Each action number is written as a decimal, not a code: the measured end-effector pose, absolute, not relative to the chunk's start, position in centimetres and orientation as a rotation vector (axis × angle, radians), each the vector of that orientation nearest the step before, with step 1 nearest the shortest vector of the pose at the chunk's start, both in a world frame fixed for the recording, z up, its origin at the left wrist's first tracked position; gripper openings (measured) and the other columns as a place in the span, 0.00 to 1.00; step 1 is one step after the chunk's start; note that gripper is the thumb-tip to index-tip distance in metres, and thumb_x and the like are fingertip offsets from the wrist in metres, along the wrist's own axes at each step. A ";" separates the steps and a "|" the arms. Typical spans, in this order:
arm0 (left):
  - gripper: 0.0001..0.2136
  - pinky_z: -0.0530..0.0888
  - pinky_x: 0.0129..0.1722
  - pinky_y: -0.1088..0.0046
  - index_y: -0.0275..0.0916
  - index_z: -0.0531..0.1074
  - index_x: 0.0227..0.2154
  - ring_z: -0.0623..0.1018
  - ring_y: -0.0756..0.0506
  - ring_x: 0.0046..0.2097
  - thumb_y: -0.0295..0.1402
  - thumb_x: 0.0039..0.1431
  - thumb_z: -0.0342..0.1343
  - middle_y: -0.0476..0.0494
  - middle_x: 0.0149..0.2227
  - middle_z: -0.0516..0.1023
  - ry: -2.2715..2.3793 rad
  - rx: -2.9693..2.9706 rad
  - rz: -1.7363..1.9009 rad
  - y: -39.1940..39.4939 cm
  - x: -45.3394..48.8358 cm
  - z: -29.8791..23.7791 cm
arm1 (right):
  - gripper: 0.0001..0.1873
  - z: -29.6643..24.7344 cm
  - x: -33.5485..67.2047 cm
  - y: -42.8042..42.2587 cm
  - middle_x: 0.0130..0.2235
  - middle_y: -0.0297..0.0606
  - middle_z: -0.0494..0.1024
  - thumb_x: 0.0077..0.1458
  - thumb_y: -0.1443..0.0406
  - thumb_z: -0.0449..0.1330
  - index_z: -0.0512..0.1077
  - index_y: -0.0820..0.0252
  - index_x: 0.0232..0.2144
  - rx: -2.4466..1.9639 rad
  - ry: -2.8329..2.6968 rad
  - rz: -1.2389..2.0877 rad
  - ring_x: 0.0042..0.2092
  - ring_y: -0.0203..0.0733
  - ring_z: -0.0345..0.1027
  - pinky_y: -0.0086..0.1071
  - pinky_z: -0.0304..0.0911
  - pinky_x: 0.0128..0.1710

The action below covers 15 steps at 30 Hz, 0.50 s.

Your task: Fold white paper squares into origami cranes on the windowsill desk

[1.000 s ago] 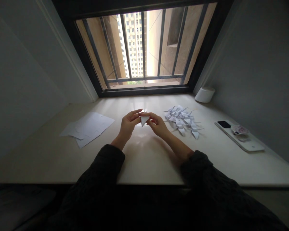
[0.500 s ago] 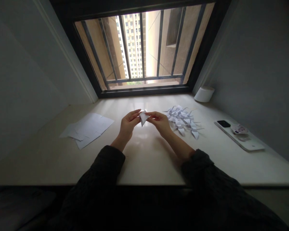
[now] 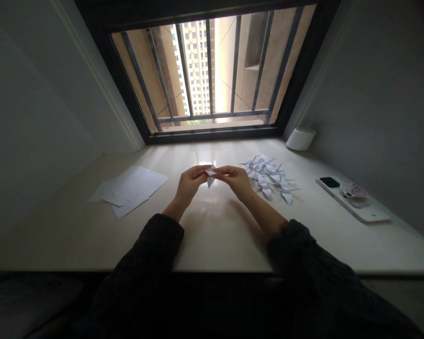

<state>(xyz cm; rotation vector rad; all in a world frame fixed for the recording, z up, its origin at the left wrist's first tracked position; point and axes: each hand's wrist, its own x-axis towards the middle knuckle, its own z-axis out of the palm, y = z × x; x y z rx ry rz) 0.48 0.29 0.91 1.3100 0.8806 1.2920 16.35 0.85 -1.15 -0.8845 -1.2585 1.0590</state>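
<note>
Presently held: a small folded white paper [image 3: 209, 176], lifted just above the tabletop at the centre of the frame, with one pointed corner hanging down.
Left hand [image 3: 188, 184]: thumb and fingertips pinched together on the paper's left edge; the wrist comes out of a dark sleeve [image 3: 151, 249].
Right hand [image 3: 239, 181]: thumb and fingers clamped on the paper's right edge, with the tips almost meeting those of the left hand.
Tabletop [image 3: 215, 230]: pale and glossy, showing a dim reflection beneath the hands.
Pile of folded paper figures [image 3: 268, 177]: just right of the right hand, lying on the tabletop. There are many small white pieces with thin points, and their exact form is too small to tell.
Flat white sheets [image 3: 130, 188]: left of centre, well apart from the left hand, loosely overlapping.
White phone [image 3: 353, 201]: at the right of the frame, lying flat, with a round sticker-like thing [image 3: 353, 190] on it.
White cylinder [image 3: 300, 139]: upper right, in the far corner where the tabletop meets the wall.
Barred window [image 3: 212, 70]: top centre, with tall buildings beyond the bars.
</note>
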 end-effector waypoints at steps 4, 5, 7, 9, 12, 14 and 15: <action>0.17 0.72 0.44 0.65 0.38 0.78 0.38 0.78 0.44 0.40 0.35 0.43 0.66 0.42 0.37 0.81 0.928 1.314 1.295 0.3 0.4 0.8 | 0.16 -1.3 16.5 1.0 0.29 0.37 0.81 0.33 0.56 0.71 0.79 0.57 0.28 -0.949 -1.211 1.027 0.32 0.41 0.73 0.36 0.68 0.37; 0.16 0.73 0.43 0.65 0.38 0.78 0.38 0.78 0.44 0.40 0.35 0.43 0.66 0.42 0.36 0.81 0.943 1.330 1.291 0.3 0.4 0.8 | 0.16 -1.3 16.5 1.0 0.29 0.37 0.81 0.33 0.56 0.71 0.79 0.57 0.27 -0.953 -1.199 1.032 0.32 0.42 0.73 0.37 0.68 0.38; 0.16 0.73 0.42 0.65 0.38 0.78 0.37 0.78 0.43 0.39 0.36 0.42 0.66 0.41 0.36 0.81 0.962 1.381 1.298 0.4 0.3 0.7 | 0.15 -1.2 16.6 1.0 0.29 0.37 0.81 0.32 0.57 0.72 0.79 0.57 0.27 -0.956 -1.184 1.050 0.33 0.43 0.74 0.37 0.68 0.40; 0.15 0.73 0.42 0.65 0.39 0.79 0.35 0.79 0.43 0.40 0.36 0.42 0.67 0.41 0.36 0.81 0.966 1.429 1.319 0.6 0.1 0.6 | 0.15 -1.2 16.6 1.0 0.29 0.37 0.81 0.32 0.58 0.72 0.80 0.57 0.26 -0.962 -1.186 1.064 0.34 0.44 0.74 0.38 0.67 0.41; 0.14 0.73 0.43 0.65 0.39 0.80 0.34 0.79 0.43 0.39 0.37 0.42 0.67 0.41 0.36 0.81 0.983 1.433 1.349 0.7 0.0 0.4 | 0.14 -1.0 16.6 0.9 0.30 0.38 0.82 0.33 0.58 0.72 0.80 0.56 0.26 -0.961 -1.186 1.081 0.35 0.44 0.75 0.39 0.67 0.42; 0.14 0.73 0.43 0.64 0.39 0.80 0.33 0.79 0.44 0.39 0.38 0.41 0.67 0.41 0.36 0.81 0.995 1.391 1.352 0.8 0.1 0.3 | 0.15 -0.8 16.6 0.8 0.31 0.38 0.82 0.33 0.58 0.71 0.80 0.56 0.27 -0.938 -1.180 1.104 0.36 0.45 0.75 0.39 0.67 0.43; 0.15 0.73 0.43 0.64 0.39 0.80 0.34 0.79 0.44 0.38 0.39 0.41 0.67 0.41 0.36 0.81 0.995 1.364 1.351 0.8 0.1 0.2 | 0.15 -0.8 16.6 0.8 0.32 0.38 0.82 0.33 0.58 0.71 0.80 0.55 0.28 -0.923 -1.174 1.118 0.37 0.45 0.75 0.39 0.67 0.44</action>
